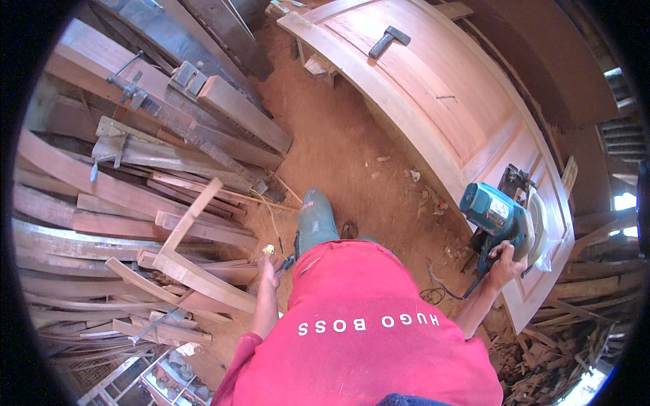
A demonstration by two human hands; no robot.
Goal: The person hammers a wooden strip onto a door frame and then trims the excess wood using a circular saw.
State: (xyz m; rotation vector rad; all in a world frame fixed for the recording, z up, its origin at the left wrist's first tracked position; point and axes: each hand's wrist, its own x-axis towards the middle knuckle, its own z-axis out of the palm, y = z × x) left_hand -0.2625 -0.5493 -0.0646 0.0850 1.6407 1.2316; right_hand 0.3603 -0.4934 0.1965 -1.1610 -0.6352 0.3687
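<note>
My right hand [502, 265] is wrapped round the rear handle of a teal circular saw [491, 208]. The saw rests at the near right end of a panelled wooden door [467, 122], its pale guard toward the door's right edge. From its handle a dark power cord [452, 295] drops toward the floor. My left hand [269, 272] hangs low at my left side, away from the door, fingers apart and seemingly holding nothing. A small white and yellow thing [269, 250] shows just beyond those fingertips; I cannot tell what it is.
On the door lie a dark hammer-like tool [389, 42] and a thin dark stick [445, 97]. Long boards [101, 223] are piled at left, with a metal bar clamp [156, 105] on the upper timbers. Wood scraps [548, 355] heap at lower right. Brown dirt floor [338, 128] lies between.
</note>
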